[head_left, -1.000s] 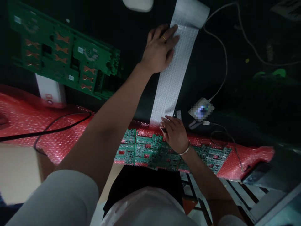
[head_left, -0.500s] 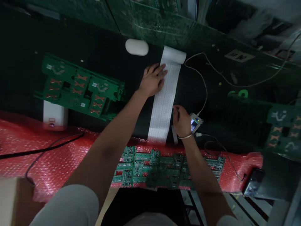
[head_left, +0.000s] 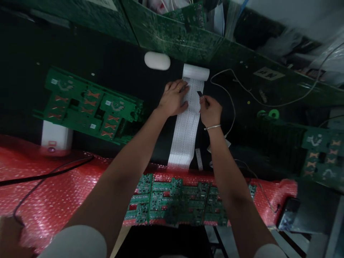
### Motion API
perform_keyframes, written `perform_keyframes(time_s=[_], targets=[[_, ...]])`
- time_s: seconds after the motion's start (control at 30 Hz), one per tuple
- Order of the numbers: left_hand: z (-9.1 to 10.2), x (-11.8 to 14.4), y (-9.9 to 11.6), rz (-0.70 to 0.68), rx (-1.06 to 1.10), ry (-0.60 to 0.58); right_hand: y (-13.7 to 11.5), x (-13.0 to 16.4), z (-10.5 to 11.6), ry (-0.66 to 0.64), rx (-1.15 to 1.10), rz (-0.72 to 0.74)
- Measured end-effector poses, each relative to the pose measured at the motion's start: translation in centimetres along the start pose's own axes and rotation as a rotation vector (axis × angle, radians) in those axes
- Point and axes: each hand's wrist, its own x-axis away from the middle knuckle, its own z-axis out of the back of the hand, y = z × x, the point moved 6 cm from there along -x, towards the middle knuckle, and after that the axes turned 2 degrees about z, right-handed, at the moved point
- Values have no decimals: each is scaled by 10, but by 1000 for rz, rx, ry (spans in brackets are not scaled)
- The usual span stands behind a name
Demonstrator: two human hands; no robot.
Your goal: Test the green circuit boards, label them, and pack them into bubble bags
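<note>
Label strip point(head_left: 185, 130) lies unrolled on the dark counter point(head_left: 120, 71), its long axis running away from the person, from the red bubble wrap point(head_left: 53, 186) at the near edge to its roll point(head_left: 195, 72) at the far end. Left hand point(head_left: 173, 100) rests flat, fingers together, on the strip's left margin just short of the roll. Right hand point(head_left: 211, 111) is closed in a pinch on a small dark tool point(head_left: 201, 94), its tip over the strip's right edge; both hands are equally near. Open counter lies left of the strip; a white cable point(head_left: 231, 96) runs just to the right. Circuit boards point(head_left: 182, 200) sit on the wrap below.
</note>
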Motion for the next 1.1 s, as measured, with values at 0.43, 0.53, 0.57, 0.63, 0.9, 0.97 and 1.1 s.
perform_keyframes(time_s=[0.43, 0.53, 0.57, 0.63, 0.9, 0.97, 1.1], targets=[[11, -7, -1, 19, 11, 63, 3, -53, -29, 19, 136, 76], [10, -9, -3, 10, 14, 76, 2, -53, -30, 21, 146, 75], [9, -9, -3, 3, 12, 74, 1, -52, -30, 31, 139, 79], [6, -9, -4, -5, 15, 68, 0, -51, -28, 54, 126, 93], [2, -8, -3, 6, 45, 72, -4, -56, -34, 62, 94, 63], [3, -7, -2, -1, 36, 75, -3, -57, -35, 61, 103, 30], [2, -8, 0, -15, 32, 65, -4, -60, -35, 56, 139, 8]])
